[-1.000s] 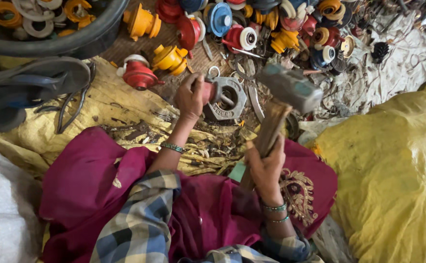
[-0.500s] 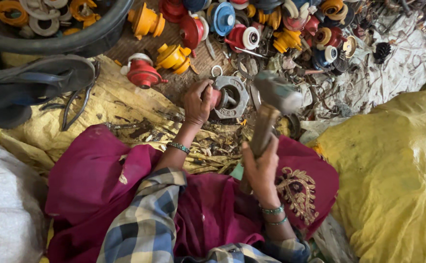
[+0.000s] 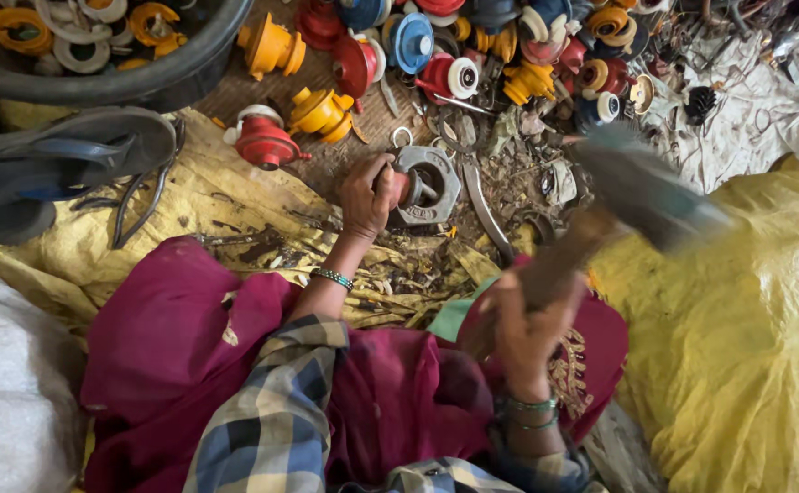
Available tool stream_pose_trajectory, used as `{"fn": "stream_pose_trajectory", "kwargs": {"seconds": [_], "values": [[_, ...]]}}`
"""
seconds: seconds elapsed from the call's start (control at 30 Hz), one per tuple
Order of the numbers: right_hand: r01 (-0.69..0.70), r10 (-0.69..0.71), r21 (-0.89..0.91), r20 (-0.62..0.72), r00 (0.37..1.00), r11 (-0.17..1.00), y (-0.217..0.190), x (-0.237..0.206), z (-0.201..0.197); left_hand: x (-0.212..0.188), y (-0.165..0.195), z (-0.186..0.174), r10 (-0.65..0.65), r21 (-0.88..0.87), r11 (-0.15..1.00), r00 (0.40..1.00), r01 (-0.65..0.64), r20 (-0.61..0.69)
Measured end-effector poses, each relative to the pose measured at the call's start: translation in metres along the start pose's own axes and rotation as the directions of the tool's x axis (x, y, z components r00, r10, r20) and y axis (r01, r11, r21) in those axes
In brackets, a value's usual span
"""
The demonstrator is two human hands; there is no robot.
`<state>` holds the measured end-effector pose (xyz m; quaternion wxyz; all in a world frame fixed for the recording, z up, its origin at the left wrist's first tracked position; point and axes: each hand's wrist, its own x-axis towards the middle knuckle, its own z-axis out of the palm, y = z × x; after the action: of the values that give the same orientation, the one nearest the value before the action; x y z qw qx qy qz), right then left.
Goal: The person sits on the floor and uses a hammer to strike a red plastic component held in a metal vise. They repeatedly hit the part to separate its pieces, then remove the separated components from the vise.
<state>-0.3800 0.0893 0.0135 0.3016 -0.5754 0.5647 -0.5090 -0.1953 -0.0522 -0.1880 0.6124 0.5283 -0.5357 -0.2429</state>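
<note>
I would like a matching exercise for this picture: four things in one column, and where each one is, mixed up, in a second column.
Things:
1. hammer
2. red part
3. black tub
4. yellow cloth

Places:
a. top left corner
b. in the left hand, against the grey metal block
c. right side, on the ground
d. raised in the right hand, blurred

Pairs: 1-d, 2-b, 3-a, 4-c

No labels, signs or screens in view. Only package-like items: a bulging yellow sack at right, soft and crumpled, and a white woven sack at the lower left edge, partly cut off.
</note>
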Motion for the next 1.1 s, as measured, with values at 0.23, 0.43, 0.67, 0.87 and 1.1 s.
{"fn": "stream_pose_trajectory", "kwargs": {"seconds": [0.23, 0.43, 0.67, 0.87, 1.1], "values": [[0.294, -0.07, -0.604, 0.365, 0.928, 0.741, 0.056, 0.004, 0.042, -0.007, -0.02, 0.007, -0.013, -0.077, 0.997, 1.0, 0.013, -0.001], [-0.507, 0.536, -0.218, 0.104, 0.838, 0.834, 0.07, -0.001, 0.021, 0.001, -0.027, 0.003, -0.308, -0.134, 0.946, 0.949, 0.297, -0.072], [0.035, -0.024, -0.117, 0.096, 0.995, 0.993, 0.027, 0.015, 0.0, 0.005, -0.015, 0.006, -0.153, -0.228, 0.965, 0.984, 0.129, -0.089], [-0.279, 0.26, 0.052, 0.23, 0.938, 0.959, 0.032, 0.005, 0.022, 0.007, -0.043, 0.018, -0.535, -0.659, 0.616, 0.843, 0.432, 0.052], [-0.125, 0.117, 0.038, 0.153, 0.981, 0.991, 0.02, 0.002, 0.015, 0.005, -0.052, 0.026, -0.475, -0.426, 0.807, 0.878, 0.409, -0.055]]}}
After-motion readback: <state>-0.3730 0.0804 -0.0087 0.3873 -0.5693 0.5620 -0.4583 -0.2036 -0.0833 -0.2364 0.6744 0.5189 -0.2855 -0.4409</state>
